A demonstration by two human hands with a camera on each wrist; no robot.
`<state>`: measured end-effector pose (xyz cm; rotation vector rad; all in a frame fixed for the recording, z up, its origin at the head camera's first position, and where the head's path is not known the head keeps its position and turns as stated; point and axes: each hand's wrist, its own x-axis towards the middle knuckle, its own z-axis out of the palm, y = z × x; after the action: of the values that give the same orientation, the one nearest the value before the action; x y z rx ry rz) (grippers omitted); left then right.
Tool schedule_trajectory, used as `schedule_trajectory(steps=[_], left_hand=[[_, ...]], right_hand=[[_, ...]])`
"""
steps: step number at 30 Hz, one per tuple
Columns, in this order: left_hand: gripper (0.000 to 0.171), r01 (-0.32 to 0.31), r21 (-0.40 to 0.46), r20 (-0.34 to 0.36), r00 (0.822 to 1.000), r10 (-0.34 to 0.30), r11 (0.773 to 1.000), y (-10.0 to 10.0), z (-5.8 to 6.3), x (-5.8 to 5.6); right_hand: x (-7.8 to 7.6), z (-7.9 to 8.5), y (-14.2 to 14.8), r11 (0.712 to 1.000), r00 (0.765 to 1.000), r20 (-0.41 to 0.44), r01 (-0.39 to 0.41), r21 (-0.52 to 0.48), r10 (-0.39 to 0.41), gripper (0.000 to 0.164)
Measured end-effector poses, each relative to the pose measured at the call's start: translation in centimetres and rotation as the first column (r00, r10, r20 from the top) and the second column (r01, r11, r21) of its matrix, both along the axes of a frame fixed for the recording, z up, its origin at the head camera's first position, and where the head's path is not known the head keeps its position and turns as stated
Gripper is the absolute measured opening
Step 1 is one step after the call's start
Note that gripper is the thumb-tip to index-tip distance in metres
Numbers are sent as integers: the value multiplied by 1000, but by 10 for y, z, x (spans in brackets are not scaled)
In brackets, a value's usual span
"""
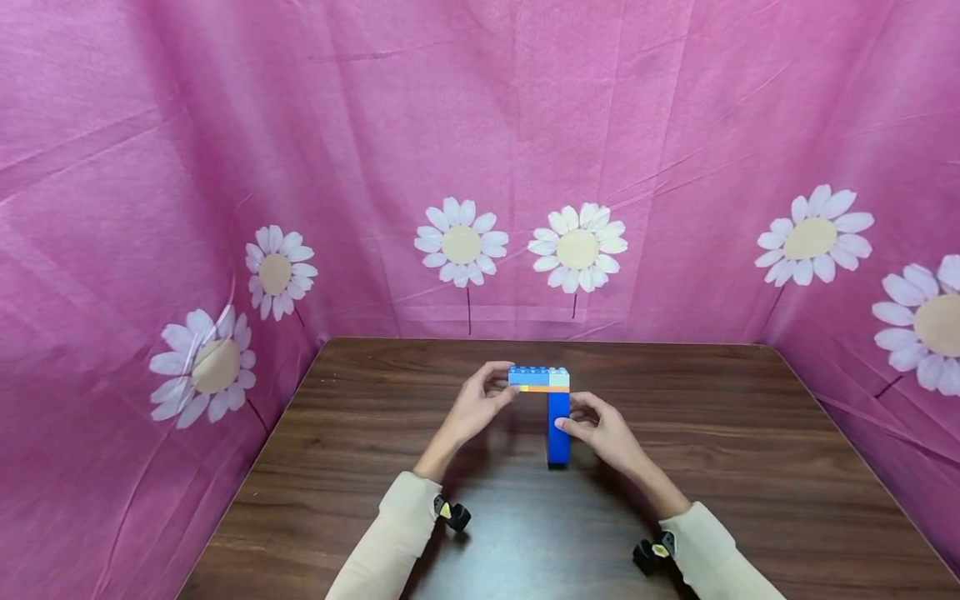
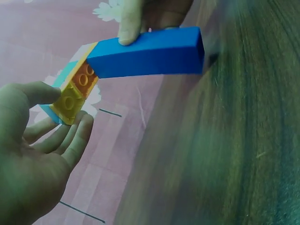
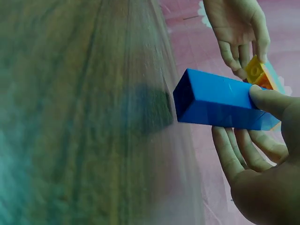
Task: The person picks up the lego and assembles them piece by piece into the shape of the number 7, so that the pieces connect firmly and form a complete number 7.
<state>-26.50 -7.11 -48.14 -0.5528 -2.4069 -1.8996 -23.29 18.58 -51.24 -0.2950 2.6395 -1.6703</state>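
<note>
A tall dark blue block (image 1: 558, 429) stands upright in the head view, carrying a crosswise top of toy bricks that juts out to the left. That top has a light blue brick (image 1: 529, 377) and a pale one (image 1: 558, 377) above a thin layer of orange and yellow bricks (image 2: 70, 103). My left hand (image 1: 472, 406) pinches the jutting end between thumb and fingers. The right hand (image 1: 602, 433) grips the blue block from the right, thumb on its front face (image 3: 229, 93). Whether the block's bottom touches the table cannot be told.
Both hands work over a dark brown wooden table (image 1: 337, 433). Behind it and on both sides hangs a pink cloth (image 1: 360, 167) printed with white daisies. Small black devices (image 1: 456, 515) are strapped at both wrists.
</note>
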Motion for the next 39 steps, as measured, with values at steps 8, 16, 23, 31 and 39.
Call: schedule_trajectory(steps=[8,16,23,31,39], left_hand=[[43,-68,-100,-55,997,63,993,7,-11,-21],[45,-80,-156,-68,995,70,985,14,-17,-35],[41,-103,-172,-70,993,92,980,19,-25,-43],[31,-87,-135,40,995,93,987,16,-29,-47],[35,-93,-224,51,993,107,970,15,-36,-49]], right_hand=[[-11,-3,4,998,999,21,28,63,-30,57],[-21,-6,3,998,996,62,66,18,-67,57],[-30,-8,1,996,993,82,84,22,-85,55],[-39,-9,1,992,989,94,106,64,-112,46],[-46,-11,-2,988,990,64,119,98,-126,32]])
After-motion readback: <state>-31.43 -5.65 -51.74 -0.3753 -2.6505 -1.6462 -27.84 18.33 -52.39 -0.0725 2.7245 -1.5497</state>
